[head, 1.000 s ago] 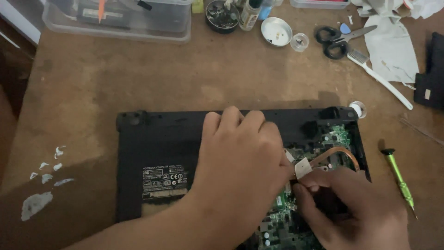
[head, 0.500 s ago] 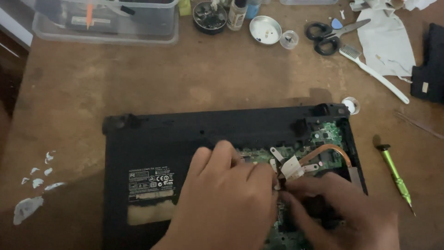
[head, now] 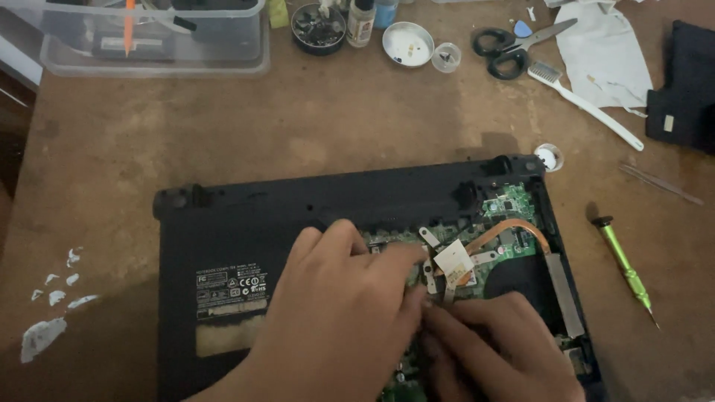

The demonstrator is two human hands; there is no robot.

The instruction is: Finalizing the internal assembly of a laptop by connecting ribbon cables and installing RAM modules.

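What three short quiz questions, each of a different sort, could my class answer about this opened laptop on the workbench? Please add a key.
1. True or false: the green screwdriver lies on the table to the right of the laptop.
2. Which thing lies beside the scissors? A) a white toothbrush B) a hammer C) a red mug
3. Fill in: the left hand and right hand meet over the green ____ inside the laptop.

Key
1. True.
2. A: the white toothbrush lies just right of the scissors.
3. Circuit board, near the curved copper pipe.
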